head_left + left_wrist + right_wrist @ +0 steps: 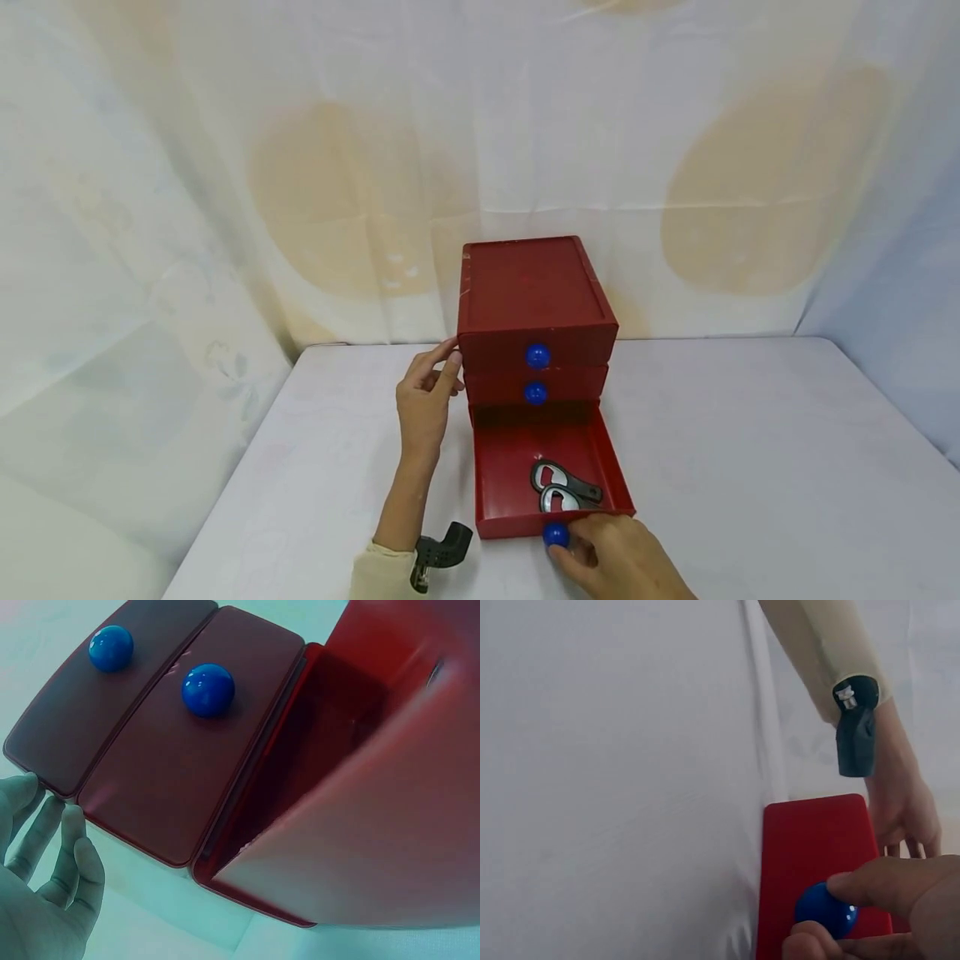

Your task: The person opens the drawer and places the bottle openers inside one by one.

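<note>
A red drawer cabinet [532, 287] stands on the table, its bottom drawer [501, 483] pulled far out. Two bottle openers [564, 486] with dark handles and silvery heads lie inside that drawer, towards the front right. My right hand [626, 554] pinches the blue knob [826, 909] on the drawer front between thumb and fingers. On the cabinet's left side, my left hand [425, 412] rests its fingertips near the upper front corner; in the left wrist view the fingers [75, 832] are at the edge of the upper drawers and hold nothing.
Two upper drawers are closed, each with a blue knob [537, 356]. A white-covered table [750, 467] spreads to both sides. Behind hangs a pale patterned curtain [570, 125]. A black wrist mount [442, 550] sits on the left sleeve.
</note>
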`<state>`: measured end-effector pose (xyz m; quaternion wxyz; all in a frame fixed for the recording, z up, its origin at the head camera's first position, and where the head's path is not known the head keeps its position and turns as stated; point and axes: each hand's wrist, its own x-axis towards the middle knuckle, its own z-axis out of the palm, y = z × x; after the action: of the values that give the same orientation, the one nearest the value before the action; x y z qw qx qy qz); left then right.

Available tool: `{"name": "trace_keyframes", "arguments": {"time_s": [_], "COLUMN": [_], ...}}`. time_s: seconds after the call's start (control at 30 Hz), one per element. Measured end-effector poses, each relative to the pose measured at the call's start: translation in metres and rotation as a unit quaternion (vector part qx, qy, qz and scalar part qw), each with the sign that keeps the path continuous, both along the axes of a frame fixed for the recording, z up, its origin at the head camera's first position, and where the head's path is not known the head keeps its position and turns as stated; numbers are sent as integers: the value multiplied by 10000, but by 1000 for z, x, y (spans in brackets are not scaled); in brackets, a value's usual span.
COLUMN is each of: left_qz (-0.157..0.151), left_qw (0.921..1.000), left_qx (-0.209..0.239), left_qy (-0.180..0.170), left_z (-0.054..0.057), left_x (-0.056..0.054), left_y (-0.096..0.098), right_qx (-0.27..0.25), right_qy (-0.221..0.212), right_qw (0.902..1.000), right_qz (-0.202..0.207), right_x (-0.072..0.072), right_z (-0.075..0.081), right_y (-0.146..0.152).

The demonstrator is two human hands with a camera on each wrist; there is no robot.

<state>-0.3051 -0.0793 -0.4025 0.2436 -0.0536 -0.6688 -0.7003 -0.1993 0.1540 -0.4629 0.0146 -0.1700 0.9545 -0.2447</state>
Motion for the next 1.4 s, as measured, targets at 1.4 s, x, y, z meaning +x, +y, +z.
{"name": "trace_keyframes", "arguments": {"time_s": [1.4], "left_qz": [-41], "left_qw": [10000], "left_qx": [76], "left_qy": [47], "left_z": [-1], "left_x": [-1], "left_y": [-3], "right_qx": [-1080], "right_qy": [1213], "right_qw": [9867], "right_qz": [-60], "right_x": [-46], "right_z": [-16], "right_y": [-8]}}
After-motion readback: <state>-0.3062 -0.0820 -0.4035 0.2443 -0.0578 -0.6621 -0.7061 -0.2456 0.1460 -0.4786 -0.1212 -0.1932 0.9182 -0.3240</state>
